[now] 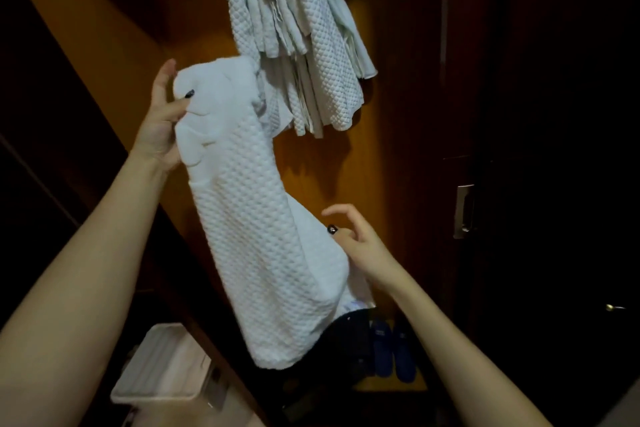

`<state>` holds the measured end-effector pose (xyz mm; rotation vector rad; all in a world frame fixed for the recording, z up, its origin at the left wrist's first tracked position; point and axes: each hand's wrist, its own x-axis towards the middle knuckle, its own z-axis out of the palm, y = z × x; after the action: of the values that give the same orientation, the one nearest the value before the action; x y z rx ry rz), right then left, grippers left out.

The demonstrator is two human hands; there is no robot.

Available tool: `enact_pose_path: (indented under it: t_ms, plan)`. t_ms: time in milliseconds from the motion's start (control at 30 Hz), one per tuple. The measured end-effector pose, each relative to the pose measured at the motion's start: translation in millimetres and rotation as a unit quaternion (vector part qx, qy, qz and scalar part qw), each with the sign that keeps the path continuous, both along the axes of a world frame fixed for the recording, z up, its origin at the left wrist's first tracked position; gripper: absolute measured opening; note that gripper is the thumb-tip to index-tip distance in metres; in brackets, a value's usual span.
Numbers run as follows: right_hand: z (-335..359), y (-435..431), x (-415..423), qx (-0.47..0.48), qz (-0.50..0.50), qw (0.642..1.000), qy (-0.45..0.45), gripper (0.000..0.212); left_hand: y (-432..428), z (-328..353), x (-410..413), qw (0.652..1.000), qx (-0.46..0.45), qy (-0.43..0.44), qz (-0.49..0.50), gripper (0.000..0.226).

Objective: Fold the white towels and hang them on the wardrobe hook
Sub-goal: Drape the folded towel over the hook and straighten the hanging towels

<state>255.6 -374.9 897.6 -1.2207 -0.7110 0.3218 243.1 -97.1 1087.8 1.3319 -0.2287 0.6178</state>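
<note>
Low on the left a pale plastic box sits on the floor, out of the way. Above it my left hand grips the top end of the folded towel, thumb pressed across the front and fingers behind, so the white waffle cloth hangs down in one long, narrow strip, slanting towards the right. Its top corner sits just beside the lower fringe of the hung towels, which drape in a thick bunch against the wooden wardrobe panel. They cover the hook entirely, so I cannot see it.

My right hand is open at the strip's lower right edge, fingers loosely spread and holding nothing; its heel seems to touch the cloth. Below it are blue slippers, and further right is a metal handle on the dark door.

I judge the folding done and the hanging in hand. The next move calls for lifting the top end above the bunch, finding the hook by feel, and steadying the tail with my right hand so the fold holds.
</note>
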Motion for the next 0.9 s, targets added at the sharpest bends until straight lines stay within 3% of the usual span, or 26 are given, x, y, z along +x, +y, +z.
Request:
enact_pose_path:
  t_ms: [133, 267, 367, 433, 500, 600, 700, 900]
  plan:
    - [10, -16, 7, -0.038, 0.019, 0.997, -0.06, 0.028, -1, -1, -5, 0.997, 0.054, 0.005, 0.051, 0.054]
    - [12, -38, 16, -0.168, 0.152, 0.971, -0.082, 0.038, -2, -13, -1, 0.999, 0.031, 0.014, 0.041, 0.043]
    - [10, -46, 19, -0.183, 0.133, 0.969, -0.099, 0.03, -4, -21, 5, 0.999, -0.015, 0.025, 0.036, 0.04]
    - [8, -48, 23, -0.163, 0.086, 0.979, -0.084, 0.025, -3, -26, 8, 0.996, -0.072, 0.031, 0.042, 0.04]
    - [5, -53, 30, -0.125, 0.07, 0.99, -0.014, 0.025, -1, -30, 10, 0.991, -0.112, 0.04, 0.052, 0.04]
    - [-11, -70, 40, -0.012, 0.176, 0.972, 0.156, 0.041, -1, -33, 13, 0.987, -0.142, 0.037, 0.062, 0.038]
    - [-30, -80, 45, 0.082, 0.242, 0.942, 0.217, 0.048, -2, -31, 17, 0.985, -0.157, 0.019, 0.069, 0.036]
    - [-32, -91, 55, 0.19, 0.086, 0.942, 0.262, 0.03, -6, -31, 24, 0.972, -0.213, 0.008, 0.096, 0.041]
